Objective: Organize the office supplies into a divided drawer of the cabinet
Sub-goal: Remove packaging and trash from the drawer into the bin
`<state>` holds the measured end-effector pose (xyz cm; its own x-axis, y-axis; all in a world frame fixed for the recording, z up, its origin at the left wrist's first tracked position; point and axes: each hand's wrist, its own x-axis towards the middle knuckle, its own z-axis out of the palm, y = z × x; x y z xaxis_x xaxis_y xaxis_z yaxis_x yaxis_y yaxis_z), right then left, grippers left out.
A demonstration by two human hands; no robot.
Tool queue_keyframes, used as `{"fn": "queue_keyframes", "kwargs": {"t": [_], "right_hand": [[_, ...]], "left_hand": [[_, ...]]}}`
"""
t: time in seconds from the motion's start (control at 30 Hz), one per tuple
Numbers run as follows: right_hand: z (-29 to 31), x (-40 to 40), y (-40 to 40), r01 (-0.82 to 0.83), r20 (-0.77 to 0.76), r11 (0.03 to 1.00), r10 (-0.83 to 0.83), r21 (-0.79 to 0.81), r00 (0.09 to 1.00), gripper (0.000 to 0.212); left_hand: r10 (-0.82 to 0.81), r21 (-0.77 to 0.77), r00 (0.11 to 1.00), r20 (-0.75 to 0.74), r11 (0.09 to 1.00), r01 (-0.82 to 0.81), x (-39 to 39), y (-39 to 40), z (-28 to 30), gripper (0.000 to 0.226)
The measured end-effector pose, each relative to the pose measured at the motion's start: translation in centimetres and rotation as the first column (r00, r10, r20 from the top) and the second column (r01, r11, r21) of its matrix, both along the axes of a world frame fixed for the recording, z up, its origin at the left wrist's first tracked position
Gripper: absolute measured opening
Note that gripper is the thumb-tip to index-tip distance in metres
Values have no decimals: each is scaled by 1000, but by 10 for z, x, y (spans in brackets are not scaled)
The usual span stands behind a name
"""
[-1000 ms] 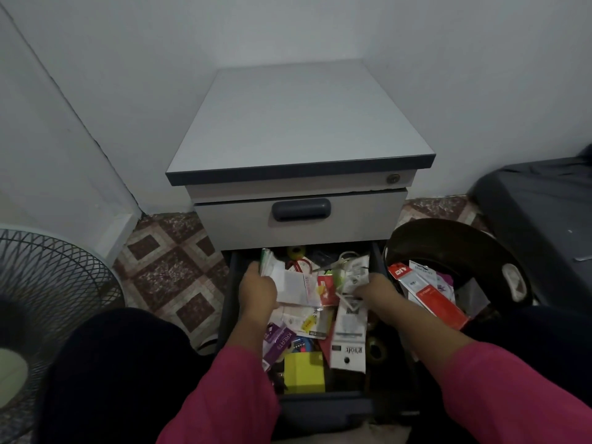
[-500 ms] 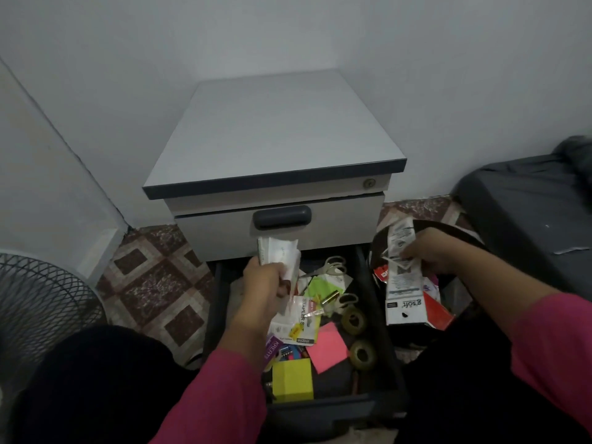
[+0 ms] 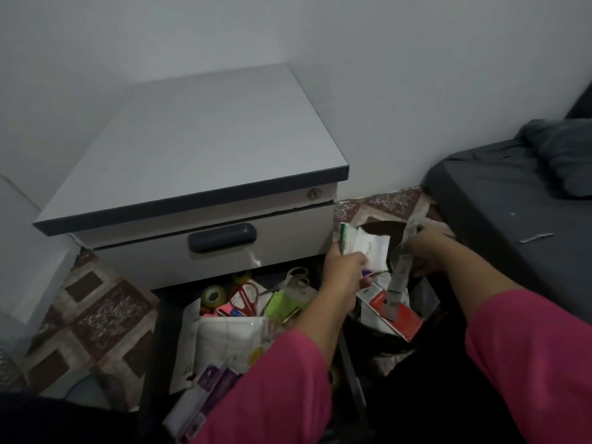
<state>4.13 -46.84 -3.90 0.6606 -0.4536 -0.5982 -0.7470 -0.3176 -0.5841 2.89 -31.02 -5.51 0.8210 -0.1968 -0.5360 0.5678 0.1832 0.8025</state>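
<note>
Since half a second ago the left hand [image 3: 344, 270] has carried its pinched white packaging [image 3: 368, 251] rightward out of the open drawer [image 3: 166, 331] to the dark bin [image 3: 378, 334], where the right hand [image 3: 426, 251] grips a torn card strip [image 3: 400, 267]. The drawer holds tape rolls [image 3: 213, 296], red scissors [image 3: 246, 299], sticky notes and packets; the bin holds red-and-white wrappers [image 3: 395, 315].

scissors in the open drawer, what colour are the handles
Red, on the scissors lying in the drawer; head view.

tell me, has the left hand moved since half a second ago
Yes. The left hand went right, from over the open drawer to the bin beside the cabinet.
</note>
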Motion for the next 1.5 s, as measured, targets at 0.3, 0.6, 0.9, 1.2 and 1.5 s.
{"fn": "queue_keyframes", "kwargs": {"t": [0.3, 0.6, 0.9, 1.2, 1.5], "right_hand": [[-11, 8, -12, -175, -124, 984, 170, -25, 978, 42], [-13, 8, 6, -249, -88, 967, 244, -53, 966, 27], [-2, -4, 67, -476, -27, 878, 478, 47, 878, 21], [-39, -18, 171, -670, -46, 705, 680, -231, 731, 20], [-117, -37, 215, -655, -25, 657, 698, -374, 715, 39]], "left_hand": [[-116, 153, 986, -118, 979, 133, 4, -11, -31, 100], [-280, 183, 958, 60, 947, 265, -9, 40, -30, 67], [18, 386, 975, 222, 917, -105, -11, 177, -43, 19], [-25, 883, 966, 257, 412, -224, -15, 261, -87, 41], [-324, 990, 945, 52, 143, -6, -35, 261, -100, 28]]}}
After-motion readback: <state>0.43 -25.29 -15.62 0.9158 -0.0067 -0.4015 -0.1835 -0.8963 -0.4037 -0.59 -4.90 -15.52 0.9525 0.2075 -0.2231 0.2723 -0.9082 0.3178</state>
